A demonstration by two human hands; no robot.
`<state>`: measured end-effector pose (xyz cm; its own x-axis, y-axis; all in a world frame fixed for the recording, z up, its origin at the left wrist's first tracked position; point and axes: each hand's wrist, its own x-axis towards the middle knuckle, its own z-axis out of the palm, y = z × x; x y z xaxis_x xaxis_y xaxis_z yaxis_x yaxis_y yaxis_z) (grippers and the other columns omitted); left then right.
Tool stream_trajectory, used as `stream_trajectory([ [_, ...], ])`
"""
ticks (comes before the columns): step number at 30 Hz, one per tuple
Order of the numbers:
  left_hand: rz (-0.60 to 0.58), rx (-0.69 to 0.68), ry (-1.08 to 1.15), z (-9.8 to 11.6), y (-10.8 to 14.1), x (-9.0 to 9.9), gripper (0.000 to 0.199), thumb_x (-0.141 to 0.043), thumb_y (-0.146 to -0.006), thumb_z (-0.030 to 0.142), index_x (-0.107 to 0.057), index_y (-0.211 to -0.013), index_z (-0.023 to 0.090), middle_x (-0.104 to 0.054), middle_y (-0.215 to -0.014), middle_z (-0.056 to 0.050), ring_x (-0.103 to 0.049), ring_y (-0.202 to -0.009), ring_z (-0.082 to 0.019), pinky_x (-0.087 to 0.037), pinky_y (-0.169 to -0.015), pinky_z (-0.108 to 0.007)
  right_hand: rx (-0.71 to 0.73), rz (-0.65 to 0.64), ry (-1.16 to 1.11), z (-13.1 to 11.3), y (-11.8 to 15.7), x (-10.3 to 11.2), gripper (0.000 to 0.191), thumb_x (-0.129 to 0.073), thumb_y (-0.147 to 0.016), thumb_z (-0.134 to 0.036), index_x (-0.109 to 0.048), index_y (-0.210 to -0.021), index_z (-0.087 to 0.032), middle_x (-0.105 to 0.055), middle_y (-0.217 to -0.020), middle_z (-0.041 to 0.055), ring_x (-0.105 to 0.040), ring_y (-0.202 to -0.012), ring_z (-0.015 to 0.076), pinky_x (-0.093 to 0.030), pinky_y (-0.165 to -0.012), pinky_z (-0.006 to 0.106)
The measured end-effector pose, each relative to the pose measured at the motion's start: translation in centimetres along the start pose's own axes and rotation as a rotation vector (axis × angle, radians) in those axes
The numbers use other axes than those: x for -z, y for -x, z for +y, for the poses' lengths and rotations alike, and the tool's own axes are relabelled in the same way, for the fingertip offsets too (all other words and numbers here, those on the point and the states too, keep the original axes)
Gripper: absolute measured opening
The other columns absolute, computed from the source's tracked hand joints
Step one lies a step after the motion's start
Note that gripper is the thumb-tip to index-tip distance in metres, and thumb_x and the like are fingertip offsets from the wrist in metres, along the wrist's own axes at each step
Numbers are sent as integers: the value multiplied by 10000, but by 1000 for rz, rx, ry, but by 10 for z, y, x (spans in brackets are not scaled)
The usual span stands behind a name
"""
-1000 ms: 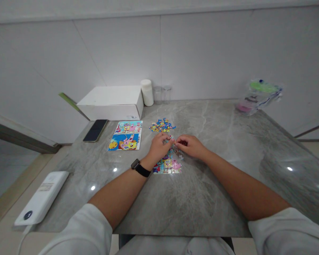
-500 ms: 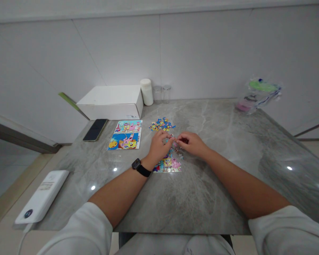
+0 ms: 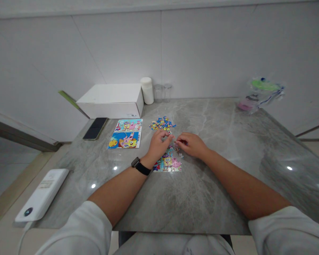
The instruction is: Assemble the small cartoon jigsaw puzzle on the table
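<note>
My left hand, with a black watch on its wrist, is closed in a pinch on a small puzzle piece above the partly joined puzzle. Just to the right, my right hand has its thumb and fingertips pressed together; whatever lies between them is too small to make out. Loose pinkish pieces lie beside and under the right fingertips. Behind both hands sits a pile of blue and yellow pieces. The left hand hides part of the puzzle's upper left.
Left of the hands lie a printed picture sheet and a phone. A white box, a white bottle and two clear jars stand at the back. A plastic bag is back right, a white power bank front left.
The fingertips of my two hands have moved slightly apart. The rest of the table's things stand as before, with a slight shift of the view.
</note>
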<state>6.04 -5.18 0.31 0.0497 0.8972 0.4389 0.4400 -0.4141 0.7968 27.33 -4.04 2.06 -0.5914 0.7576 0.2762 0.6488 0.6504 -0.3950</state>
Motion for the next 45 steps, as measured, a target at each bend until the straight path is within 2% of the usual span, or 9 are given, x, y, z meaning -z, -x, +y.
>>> stream_trajectory([
  [3, -8, 2, 0, 2, 0, 1, 143, -731, -931, 263, -655, -826, 201, -640, -936, -23, -624, -949, -183, -491, -931, -333, -50, -40, 68, 4, 0, 0, 182, -623, -985, -324, -735, -916, -197, -693, -896, 65, -625, -840, 195, -437, -768, 296],
  [7, -69, 12, 5, 5, 1, 2, 125, -738, -930, 278, -677, -850, 204, -668, -949, -32, -632, -966, -191, -500, -944, -339, -40, 41, -56, 3, -1, 0, 196, -647, -957, -344, -729, -1053, -194, -695, -986, 75, -626, -862, 193, -466, -813, 303],
  [12, -105, -1, 41, 4, 2, 2, 99, -727, -933, 280, -677, -900, 202, -679, -957, -30, -617, -941, -186, -501, -917, -331, -22, 69, -298, -3, -4, -5, 231, -575, -979, -358, -685, -861, -193, -649, -826, 34, -576, -735, 164, -440, -721, 288],
  [18, -99, -64, 109, 10, 1, 5, 67, -683, -947, 254, -666, -907, 202, -656, -969, -29, -607, -975, -183, -492, -941, -334, -114, 42, -466, -2, -5, -6, 296, -571, -973, -424, -658, -808, -193, -611, -739, -3, -539, -671, 150, -407, -659, 275],
  [28, -78, 133, -1, -1, -5, 3, 143, -617, -979, 284, -657, -867, 205, -665, -923, -18, -615, -921, -181, -501, -887, -316, 40, 145, 73, -13, 2, 0, 228, -567, -1025, -332, -734, -947, -198, -713, -943, 83, -629, -891, 209, -447, -828, 317],
  [35, -343, 19, -400, 1, -8, 15, 210, -610, -988, 327, -737, -859, 221, -674, -1012, -65, -615, -1014, -242, -476, -959, -412, -29, -83, 275, 1, 1, 7, 269, -558, -1031, -361, -742, -920, -199, -716, -942, 98, -636, -941, 233, -434, -804, 321],
  [37, -368, -10, -531, 5, -4, 16, 209, -645, -974, 361, -748, -860, 217, -666, -1050, -92, -607, -1037, -280, -469, -955, -458, -64, -107, 301, 3, 0, 10, 247, -577, -1021, -362, -740, -934, -197, -714, -965, 108, -635, -949, 243, -434, -799, 326],
  [41, -284, -40, -677, 8, -3, 19, 145, -714, -933, 347, -729, -911, 204, -648, -1095, -128, -586, -1079, -327, -460, -946, -486, -139, -22, 293, 2, -1, 12, 221, -549, -1029, -301, -737, -1044, -187, -706, -1030, 128, -632, -968, 252, -449, -840, 337],
  [45, -256, -39, -646, 7, -12, 31, 91, -698, -939, 290, -722, -987, 217, -655, -1096, -117, -613, -1051, -301, -477, -925, -439, -9, -45, 171, -9, -1, 8, 230, -542, -1042, -302, -743, -1078, -197, -716, -1051, 113, -639, -999, 241, -460, -881, 337],
])
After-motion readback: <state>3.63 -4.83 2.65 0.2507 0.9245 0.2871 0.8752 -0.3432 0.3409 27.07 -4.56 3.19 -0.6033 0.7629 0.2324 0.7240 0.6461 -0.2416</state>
